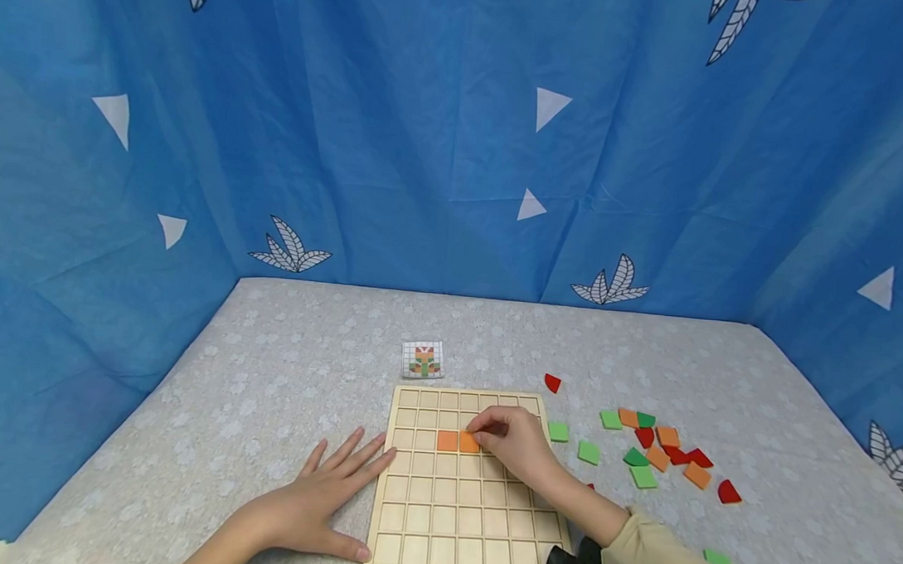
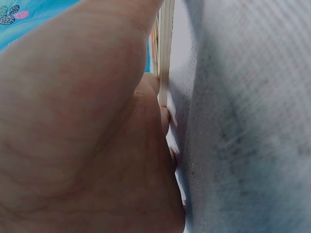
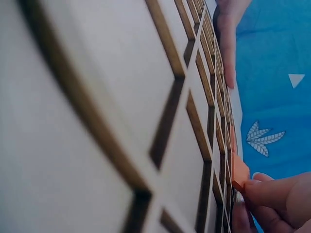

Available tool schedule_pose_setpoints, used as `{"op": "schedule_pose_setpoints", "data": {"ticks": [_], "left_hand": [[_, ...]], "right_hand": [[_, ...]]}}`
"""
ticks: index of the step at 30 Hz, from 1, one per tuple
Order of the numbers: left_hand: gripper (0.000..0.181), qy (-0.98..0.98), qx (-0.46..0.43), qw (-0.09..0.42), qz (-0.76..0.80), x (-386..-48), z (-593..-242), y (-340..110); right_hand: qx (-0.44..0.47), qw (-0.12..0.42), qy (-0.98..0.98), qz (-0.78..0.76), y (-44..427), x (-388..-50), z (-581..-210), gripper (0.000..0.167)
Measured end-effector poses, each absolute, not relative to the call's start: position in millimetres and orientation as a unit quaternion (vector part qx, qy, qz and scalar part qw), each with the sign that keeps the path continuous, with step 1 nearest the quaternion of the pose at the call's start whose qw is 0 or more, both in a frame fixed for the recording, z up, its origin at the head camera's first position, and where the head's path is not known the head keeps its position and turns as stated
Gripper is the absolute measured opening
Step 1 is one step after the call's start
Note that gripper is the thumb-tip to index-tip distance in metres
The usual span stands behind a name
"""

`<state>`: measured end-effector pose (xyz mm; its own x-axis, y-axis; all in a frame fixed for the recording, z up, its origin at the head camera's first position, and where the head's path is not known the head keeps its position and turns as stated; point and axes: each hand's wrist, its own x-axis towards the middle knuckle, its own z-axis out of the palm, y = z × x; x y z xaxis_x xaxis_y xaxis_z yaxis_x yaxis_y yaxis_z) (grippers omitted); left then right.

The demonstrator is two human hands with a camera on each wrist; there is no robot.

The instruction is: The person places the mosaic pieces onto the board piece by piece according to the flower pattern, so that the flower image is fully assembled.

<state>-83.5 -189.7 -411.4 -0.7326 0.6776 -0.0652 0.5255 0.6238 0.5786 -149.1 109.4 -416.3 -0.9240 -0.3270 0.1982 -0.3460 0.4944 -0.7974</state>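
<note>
Blue cloth point(image 1: 456, 149) dotted with white triangles and leaf drawings is hanging beyond the grip, and a pale patterned tablecloth point(image 1: 284, 367) is stretching out beneath it. Right in the middle, our right hand point(image 1: 519, 440) is pinching an orange tile point(image 1: 468, 442) between thumb and fingertips! We're seeing that tile sitting over a cell of the wooden grid board point(image 1: 421, 513), and the right wrist view is showing it standing slightly above the grid. Directly left of the pinch, a second orange tile point(image 1: 448, 440) is filling the neighbouring cell. Farther left, our left hand point(image 1: 317, 501) is lying flat with fingers spread and straight, its forefinger and thumb touching the board's left edge. Beyond the pinch and a touch left, a small pattern card point(image 1: 422, 360) is lying past the board. Over to the right of the grip, a green square point(image 1: 558, 432) is resting just beside the board, a red piece point(image 1: 552, 383) is lying beyond it, and farther right we're spotting a scatter of green, orange and red pieces point(image 1: 658, 458).
</note>
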Motion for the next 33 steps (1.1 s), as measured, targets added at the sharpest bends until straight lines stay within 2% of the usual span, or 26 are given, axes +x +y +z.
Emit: {"op": "schedule_pose_setpoints", "data": {"ticks": [33], "left_hand": [[0.103, 0.886, 0.342, 0.132, 0.284, -84.3, -412.1, -188.9]], "right_hand": [[0.170, -0.034, -0.843, 0.509, 111.5, -150.1, -414.8, 0.008]]}}
